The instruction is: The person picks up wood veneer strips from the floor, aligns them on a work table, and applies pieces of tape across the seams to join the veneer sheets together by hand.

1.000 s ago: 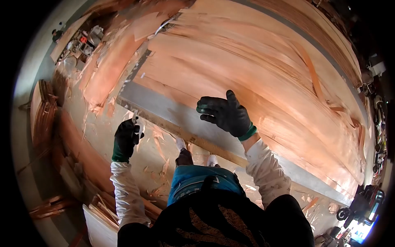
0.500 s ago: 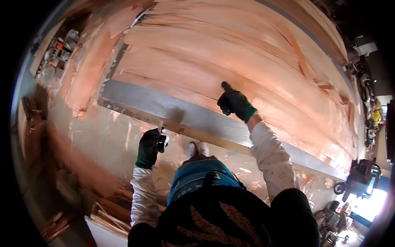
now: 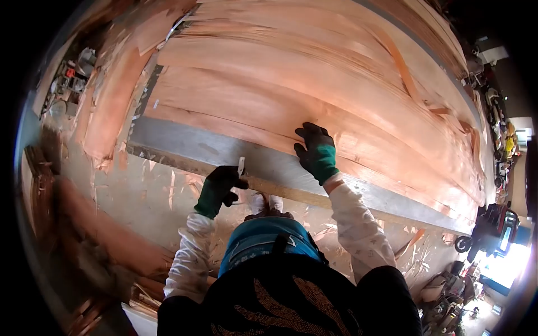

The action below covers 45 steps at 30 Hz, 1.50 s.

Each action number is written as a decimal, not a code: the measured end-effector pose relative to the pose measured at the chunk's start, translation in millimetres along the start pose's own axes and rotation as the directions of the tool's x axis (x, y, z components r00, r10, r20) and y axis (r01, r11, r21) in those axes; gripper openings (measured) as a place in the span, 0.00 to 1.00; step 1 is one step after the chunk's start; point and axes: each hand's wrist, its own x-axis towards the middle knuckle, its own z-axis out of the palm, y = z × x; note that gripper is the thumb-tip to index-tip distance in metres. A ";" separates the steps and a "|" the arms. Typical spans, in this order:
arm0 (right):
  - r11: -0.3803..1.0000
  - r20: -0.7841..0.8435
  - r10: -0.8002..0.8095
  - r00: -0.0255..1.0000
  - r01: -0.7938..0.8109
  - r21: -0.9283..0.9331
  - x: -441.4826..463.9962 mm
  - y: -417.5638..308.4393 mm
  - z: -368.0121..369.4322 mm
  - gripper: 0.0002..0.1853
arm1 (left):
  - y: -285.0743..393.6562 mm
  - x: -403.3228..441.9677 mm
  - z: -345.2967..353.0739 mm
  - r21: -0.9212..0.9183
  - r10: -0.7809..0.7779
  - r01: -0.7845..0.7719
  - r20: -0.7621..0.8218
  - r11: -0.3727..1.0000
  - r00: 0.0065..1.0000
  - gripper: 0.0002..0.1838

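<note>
My left hand (image 3: 219, 189), in a black and green glove, is closed on a small pale tool (image 3: 241, 166) that points up over the table's near edge. Lower and toward the front of the veneer sheets (image 3: 252, 101), my right hand (image 3: 316, 152), gloved alike, has its fingers spread a little and holds nothing. Its fingertips are over or on the near sheet; contact cannot be made out. The thin orange-brown sheets lie in overlapping layers on the grey table (image 3: 190, 140). A narrow loose strip (image 3: 404, 73) curls on top at the right.
Torn veneer scraps (image 3: 171, 187) litter the floor around my feet. Stacked wood pieces (image 3: 39, 190) stand at the left, more sheets (image 3: 115, 106) lie beyond the table's left end, and a dark wheeled vehicle (image 3: 493, 232) is at the right.
My left hand has moved right and nearer the table edge, still holding the tool. My right hand has moved down and left, from pointing to slightly spread fingers. The view has shifted.
</note>
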 end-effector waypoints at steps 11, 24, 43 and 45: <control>0.999 -0.118 -0.013 0.993 0.017 0.035 -3.0 13.5 43.0 0.12 | 44.2 101.1 75.4 0.031 -0.026 0.021 0.146 0.999 0.989 0.15; 0.997 -0.218 0.002 0.976 0.014 0.070 -3.1 -4.8 28.2 0.19 | 21.8 128.1 75.9 0.117 0.042 -0.071 0.235 0.991 0.971 0.27; 0.949 0.240 -0.087 0.967 0.154 -0.275 -21.3 -23.0 63.9 0.23 | 30.9 74.0 -107.4 0.681 0.432 -0.379 0.102 0.626 0.896 0.13; 0.957 0.174 -0.212 0.962 0.240 -0.164 -30.7 -10.5 30.6 0.23 | 27.2 31.7 -96.4 0.438 0.046 0.047 -0.199 0.898 0.979 0.14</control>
